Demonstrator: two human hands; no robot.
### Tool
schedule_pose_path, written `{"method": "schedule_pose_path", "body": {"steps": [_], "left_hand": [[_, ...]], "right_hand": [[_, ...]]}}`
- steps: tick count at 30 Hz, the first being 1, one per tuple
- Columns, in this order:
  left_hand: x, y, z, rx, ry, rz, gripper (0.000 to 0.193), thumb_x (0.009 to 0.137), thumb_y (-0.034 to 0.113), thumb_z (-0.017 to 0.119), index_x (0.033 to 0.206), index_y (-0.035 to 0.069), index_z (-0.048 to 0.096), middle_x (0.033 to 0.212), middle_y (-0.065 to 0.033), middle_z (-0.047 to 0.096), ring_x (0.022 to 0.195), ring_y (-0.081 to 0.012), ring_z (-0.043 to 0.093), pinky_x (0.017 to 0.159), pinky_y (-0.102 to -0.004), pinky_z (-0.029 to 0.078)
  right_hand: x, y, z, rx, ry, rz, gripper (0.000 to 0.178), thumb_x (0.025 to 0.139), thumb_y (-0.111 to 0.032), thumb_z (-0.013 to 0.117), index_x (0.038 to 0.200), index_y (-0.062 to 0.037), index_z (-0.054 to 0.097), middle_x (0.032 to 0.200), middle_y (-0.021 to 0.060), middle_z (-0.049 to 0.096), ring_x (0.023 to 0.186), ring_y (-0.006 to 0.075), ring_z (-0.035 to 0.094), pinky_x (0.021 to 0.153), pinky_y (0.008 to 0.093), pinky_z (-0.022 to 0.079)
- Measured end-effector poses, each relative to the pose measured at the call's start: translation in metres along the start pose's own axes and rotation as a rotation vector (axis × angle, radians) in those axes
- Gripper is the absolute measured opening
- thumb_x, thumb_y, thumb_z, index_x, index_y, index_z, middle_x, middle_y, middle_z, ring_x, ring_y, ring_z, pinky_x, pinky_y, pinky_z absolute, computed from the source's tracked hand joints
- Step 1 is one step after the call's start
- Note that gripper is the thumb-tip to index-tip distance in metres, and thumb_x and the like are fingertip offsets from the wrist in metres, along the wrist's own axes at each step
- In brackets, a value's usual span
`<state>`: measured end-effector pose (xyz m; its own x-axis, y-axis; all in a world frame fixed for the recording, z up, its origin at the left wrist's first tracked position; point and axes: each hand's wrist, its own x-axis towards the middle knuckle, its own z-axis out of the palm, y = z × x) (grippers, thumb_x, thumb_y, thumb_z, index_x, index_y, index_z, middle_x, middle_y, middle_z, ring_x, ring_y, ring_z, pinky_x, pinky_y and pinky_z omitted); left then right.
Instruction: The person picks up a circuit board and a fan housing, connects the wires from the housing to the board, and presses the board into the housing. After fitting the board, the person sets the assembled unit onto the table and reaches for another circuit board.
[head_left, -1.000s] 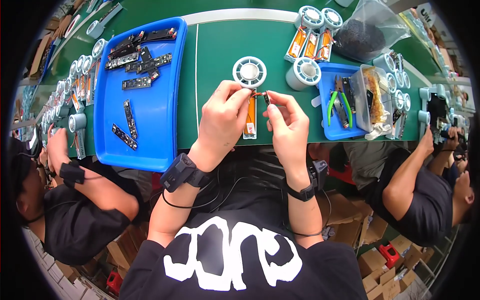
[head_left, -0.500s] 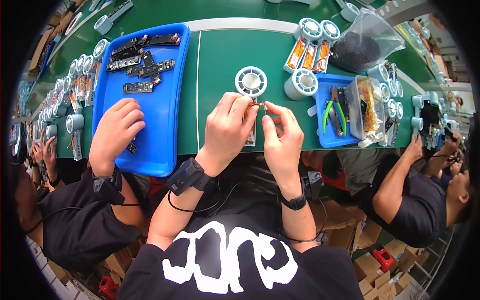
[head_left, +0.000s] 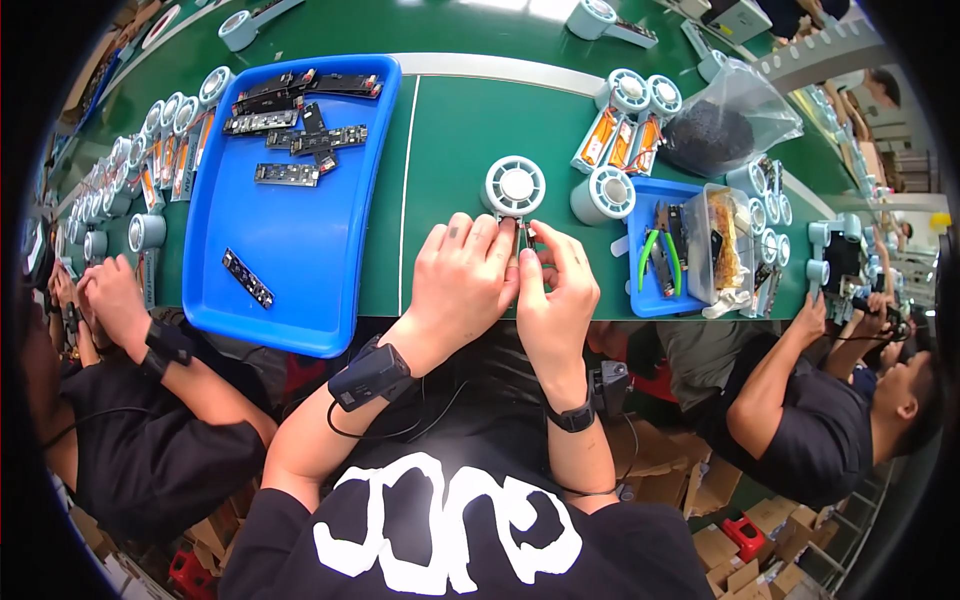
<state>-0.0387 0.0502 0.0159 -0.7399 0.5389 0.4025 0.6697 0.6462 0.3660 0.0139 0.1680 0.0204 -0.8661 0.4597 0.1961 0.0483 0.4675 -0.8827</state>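
Observation:
A pale blue handheld fan [head_left: 515, 186] lies on the green table in front of me, its round head facing up and its handle toward me. My left hand [head_left: 462, 272] is closed over the handle, fingertips just below the fan head. Close beside it, my right hand [head_left: 560, 282] is closed, thumb and fingers pinching a thin dark strip [head_left: 529, 238] at the handle's right side. My fingers hide most of the handle, and the strip's exact kind is not clear.
A blue tray [head_left: 205, 300] with several circuit boards [head_left: 287, 174] stands at left. At right are more fans [head_left: 604, 194], a small blue tray [head_left: 650, 305] with green-handled pliers [head_left: 661, 262], a clear box [head_left: 722, 245] and a plastic bag [head_left: 735, 110]. Co-workers sit on both sides.
My hands have come closer together at the handle, and the orange wires are now out of sight. The left co-worker's hand has withdrawn from the blue tray. The whole view has shifted slightly.

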Motion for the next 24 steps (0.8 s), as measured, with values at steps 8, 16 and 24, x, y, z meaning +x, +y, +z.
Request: {"method": "schedule_pose_path", "body": {"steps": [8,16,24], "left_hand": [[-0.019,-0.008,0.012,-0.489,0.150,-0.134,0.036,0.083,0.001,0.062,0.118,-0.006,0.065,0.104,-0.0173,0.064,0.092,-0.0327,0.066,0.079,-0.0413,0.056],[-0.028,-0.018,0.017,-0.757,0.173,-0.225,0.040,0.081,-0.008,0.052,0.119,-0.009,0.064,0.113,-0.0241,0.067,0.092,-0.0342,0.073,0.081,-0.0374,0.060],[-0.027,-0.018,0.013,-0.828,0.185,-0.240,0.036,0.079,-0.009,0.051,0.111,-0.010,0.068,0.106,-0.0245,0.070,0.090,-0.0337,0.073,0.079,-0.0373,0.060]], "right_hand": [[-0.004,0.002,0.014,-0.140,0.063,-0.117,0.027,0.089,0.001,0.066,0.116,0.0026,0.069,0.107,0.0163,0.068,0.085,0.0265,0.068,0.073,0.0353,0.056],[-0.010,0.002,0.032,-0.368,0.141,-0.269,0.028,0.086,0.000,0.068,0.114,0.0005,0.072,0.108,0.0152,0.067,0.094,0.0306,0.064,0.079,0.0391,0.054],[-0.012,0.006,0.042,-0.428,0.202,-0.258,0.028,0.086,0.000,0.068,0.114,0.0005,0.070,0.114,0.0161,0.064,0.100,0.0317,0.061,0.085,0.0413,0.051]]}}
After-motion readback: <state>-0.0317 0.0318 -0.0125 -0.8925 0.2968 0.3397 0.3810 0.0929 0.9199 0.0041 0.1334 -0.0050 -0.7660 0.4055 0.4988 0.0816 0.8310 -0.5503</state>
